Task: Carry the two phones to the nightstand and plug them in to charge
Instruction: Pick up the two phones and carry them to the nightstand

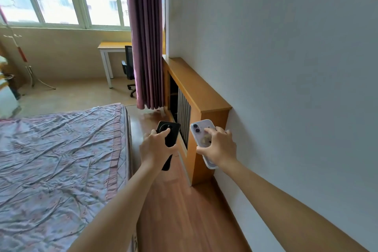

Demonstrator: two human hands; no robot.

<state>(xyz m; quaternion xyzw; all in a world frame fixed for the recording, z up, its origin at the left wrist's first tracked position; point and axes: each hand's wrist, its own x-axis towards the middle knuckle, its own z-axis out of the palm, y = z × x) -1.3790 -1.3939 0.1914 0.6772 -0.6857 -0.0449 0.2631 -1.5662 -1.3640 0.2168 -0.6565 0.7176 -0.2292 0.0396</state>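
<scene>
My left hand (156,148) grips a black phone (169,129) with a round camera ring, its back facing up. My right hand (219,147) grips a white phone (201,129) in a clear case with two camera lenses, also back up. Both are held out in front of me, side by side, over the wooden floor between the bed and the wall. No nightstand, charger or cable is in sight.
A bed (57,159) with a wrinkled floral cover fills the left. A wooden radiator cover (196,90) runs along the white wall on the right. Beyond it hang a purple curtain (145,37), with a desk (111,47) and black office chair (128,67) under the windows.
</scene>
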